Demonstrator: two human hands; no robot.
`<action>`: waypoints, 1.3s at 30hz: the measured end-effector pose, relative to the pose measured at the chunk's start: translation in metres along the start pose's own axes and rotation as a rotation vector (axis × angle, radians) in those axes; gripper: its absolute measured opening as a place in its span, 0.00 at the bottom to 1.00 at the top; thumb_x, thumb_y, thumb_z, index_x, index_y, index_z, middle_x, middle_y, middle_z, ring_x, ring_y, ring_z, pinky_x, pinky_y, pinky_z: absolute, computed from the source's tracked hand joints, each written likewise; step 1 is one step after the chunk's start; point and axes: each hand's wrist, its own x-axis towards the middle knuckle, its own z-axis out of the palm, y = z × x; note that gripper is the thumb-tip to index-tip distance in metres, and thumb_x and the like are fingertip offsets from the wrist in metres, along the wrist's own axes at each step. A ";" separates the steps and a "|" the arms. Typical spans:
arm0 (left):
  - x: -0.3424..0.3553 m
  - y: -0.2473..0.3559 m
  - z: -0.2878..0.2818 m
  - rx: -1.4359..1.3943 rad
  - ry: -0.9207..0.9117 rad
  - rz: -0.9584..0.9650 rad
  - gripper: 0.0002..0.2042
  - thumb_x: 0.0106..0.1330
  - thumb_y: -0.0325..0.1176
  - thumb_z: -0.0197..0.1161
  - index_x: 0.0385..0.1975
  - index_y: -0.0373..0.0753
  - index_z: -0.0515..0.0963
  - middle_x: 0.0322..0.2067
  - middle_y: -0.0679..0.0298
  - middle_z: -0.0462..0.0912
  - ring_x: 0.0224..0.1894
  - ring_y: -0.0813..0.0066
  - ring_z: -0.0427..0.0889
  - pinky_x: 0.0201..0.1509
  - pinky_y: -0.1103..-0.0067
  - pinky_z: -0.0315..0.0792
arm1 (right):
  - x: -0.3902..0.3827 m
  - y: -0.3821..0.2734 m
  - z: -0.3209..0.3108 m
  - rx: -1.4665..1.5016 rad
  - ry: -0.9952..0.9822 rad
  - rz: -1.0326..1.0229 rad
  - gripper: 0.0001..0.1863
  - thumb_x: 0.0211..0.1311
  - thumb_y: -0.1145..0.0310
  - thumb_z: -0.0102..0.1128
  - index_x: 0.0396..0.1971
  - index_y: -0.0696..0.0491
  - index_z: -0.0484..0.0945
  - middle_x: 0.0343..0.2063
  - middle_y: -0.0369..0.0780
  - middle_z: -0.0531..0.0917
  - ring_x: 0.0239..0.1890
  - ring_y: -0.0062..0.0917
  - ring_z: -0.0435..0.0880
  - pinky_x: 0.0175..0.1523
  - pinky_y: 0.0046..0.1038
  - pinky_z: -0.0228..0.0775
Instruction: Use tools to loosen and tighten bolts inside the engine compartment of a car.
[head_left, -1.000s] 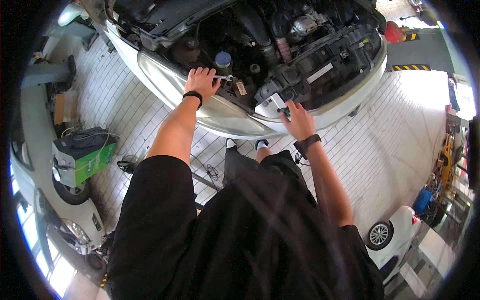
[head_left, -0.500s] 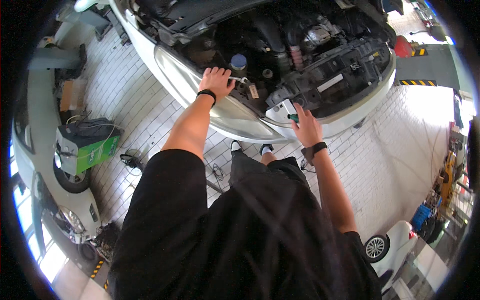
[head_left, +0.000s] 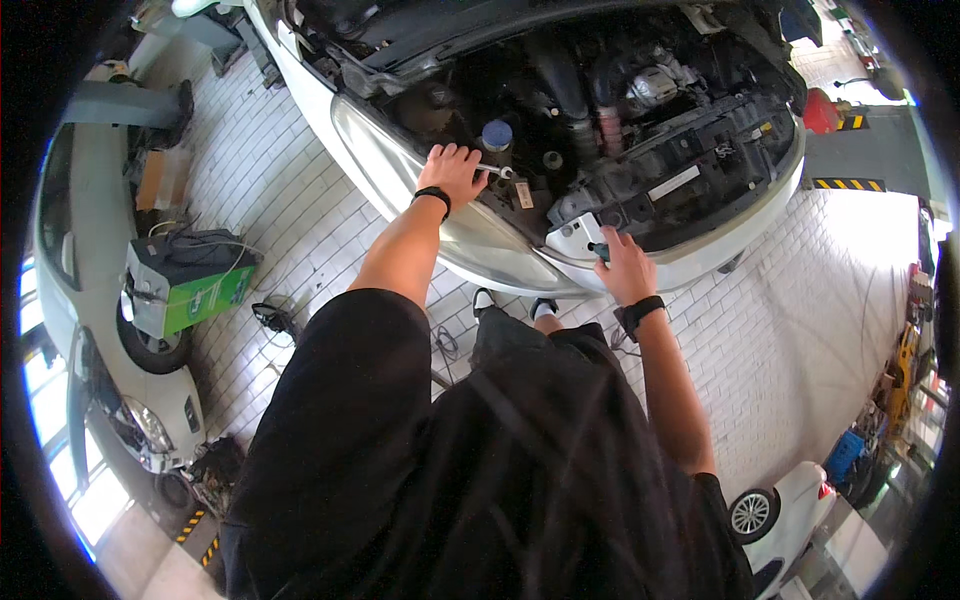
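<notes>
Beside the headlight (head_left: 487, 246), our left hand (head_left: 455, 175) grips a wrench (head_left: 497, 171); right of the headlight, our right hand (head_left: 627, 268) grips a dark tool (head_left: 599, 251); we should brace both firmly.

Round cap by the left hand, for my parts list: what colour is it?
The round cap is blue; head view.

A pale floor (head_left: 780, 300) tiled like brickwork, with dark joints, is spreading out on both sides. At the left, a green-and-grey box (head_left: 205, 298) is standing on it, and a dark bundle (head_left: 273, 320) is lying near. A looped dark cable (head_left: 446, 347) is lying close to two shoes (head_left: 484, 300) that are resting there.
</notes>
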 end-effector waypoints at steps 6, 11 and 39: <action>0.001 0.004 -0.004 -0.006 0.006 0.008 0.18 0.68 0.49 0.51 0.44 0.41 0.74 0.40 0.60 0.78 0.49 0.64 0.74 0.55 0.67 0.63 | 0.001 0.001 0.003 -0.011 -0.127 0.127 0.22 0.59 0.54 0.60 0.50 0.47 0.69 0.30 0.45 0.81 0.34 0.45 0.82 0.34 0.46 0.73; -0.001 0.002 0.003 -0.010 0.074 0.018 0.16 0.65 0.48 0.53 0.40 0.42 0.75 0.37 0.62 0.79 0.46 0.65 0.75 0.51 0.68 0.64 | 0.002 -0.010 -0.012 -0.012 0.115 -0.099 0.22 0.58 0.55 0.61 0.50 0.47 0.68 0.28 0.43 0.79 0.33 0.44 0.82 0.32 0.45 0.73; 0.003 0.005 0.004 0.006 0.025 0.026 0.18 0.67 0.49 0.51 0.42 0.41 0.74 0.39 0.61 0.78 0.48 0.64 0.74 0.52 0.67 0.64 | -0.035 -0.012 -0.073 0.158 0.129 0.044 0.15 0.55 0.66 0.61 0.43 0.51 0.74 0.34 0.45 0.82 0.37 0.44 0.82 0.40 0.42 0.74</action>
